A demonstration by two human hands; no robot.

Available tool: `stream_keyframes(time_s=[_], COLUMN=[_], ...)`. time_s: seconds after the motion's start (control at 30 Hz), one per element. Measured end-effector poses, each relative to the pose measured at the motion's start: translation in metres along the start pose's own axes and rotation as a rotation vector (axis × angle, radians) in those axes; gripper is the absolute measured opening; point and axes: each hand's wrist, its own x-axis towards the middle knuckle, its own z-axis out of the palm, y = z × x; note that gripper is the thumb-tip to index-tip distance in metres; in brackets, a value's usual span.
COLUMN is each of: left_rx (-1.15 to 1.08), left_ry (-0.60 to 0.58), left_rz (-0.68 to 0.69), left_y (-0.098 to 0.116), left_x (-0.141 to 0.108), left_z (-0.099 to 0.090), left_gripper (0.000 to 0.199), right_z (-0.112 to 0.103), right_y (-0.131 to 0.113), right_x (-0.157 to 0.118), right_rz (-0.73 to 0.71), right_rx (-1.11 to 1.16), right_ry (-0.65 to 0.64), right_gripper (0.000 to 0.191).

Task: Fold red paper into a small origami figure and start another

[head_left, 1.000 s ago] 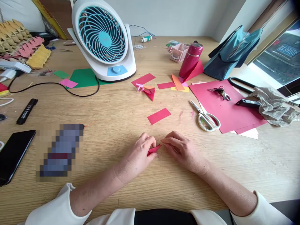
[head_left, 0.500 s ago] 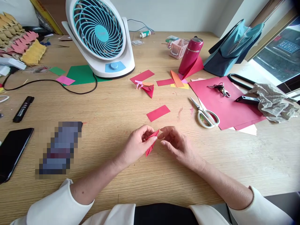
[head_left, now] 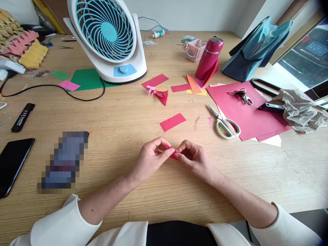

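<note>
A small folded piece of red paper [head_left: 173,156] is pinched between both hands above the wooden table. My left hand [head_left: 155,154] grips its left end between thumb and fingers. On the right end, my right hand [head_left: 192,156] closes with thumb and forefinger, so the fingertips of both hands nearly meet. Much of the paper is covered by the fingers. Just beyond the hands lies a flat red paper strip [head_left: 173,122]. Farther back rests a folded red paper piece [head_left: 163,97] with a pink bit at its left.
White-handled scissors [head_left: 225,124] lie to the right, beside large red sheets [head_left: 256,119] holding keys [head_left: 242,95]. A fan [head_left: 124,71], a red flask [head_left: 208,59] and a teal bag [head_left: 256,56] stand at the back. A black phone [head_left: 15,165] and a marker [head_left: 23,118] are at left.
My right hand has come in and taken hold of the folded red paper's right end. The paper has turned from steeply slanted to lying more across between the hands.
</note>
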Motion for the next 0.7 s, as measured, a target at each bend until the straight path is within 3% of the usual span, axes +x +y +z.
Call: stream_keyframes(time_s=[0.17, 0.37, 0.5, 0.7], left_rx=[0.125, 0.036, 0.022, 0.179], left_ry=[0.020, 0.056, 0.010, -0.075], left_rz=[0.111, 0.064, 0.008, 0.012], left_y=[0.0019, 0.0039, 0.0009, 0.0010], left_x=[0.0013, -0.0006, 0.0001, 0.0023], left_z=[-0.0056, -0.0011, 0.0003, -0.0078], left_gripper=[0.017, 0.019, 0.018, 0.015], right_z=[-0.0011, -0.0015, -0.0015, -0.0019], right_y=[-0.0023, -0.0027, -0.0020, -0.0013], right_x=[-0.0002, 0.0010, 0.0009, -0.0006], right_rz=[0.016, 0.026, 0.028, -0.042], right_rx=[0.019, 0.073, 0.016, -0.074], right_ry=[-0.015, -0.031, -0.022, -0.016], right_gripper=[0.027, 0.032, 0.031, 0.022])
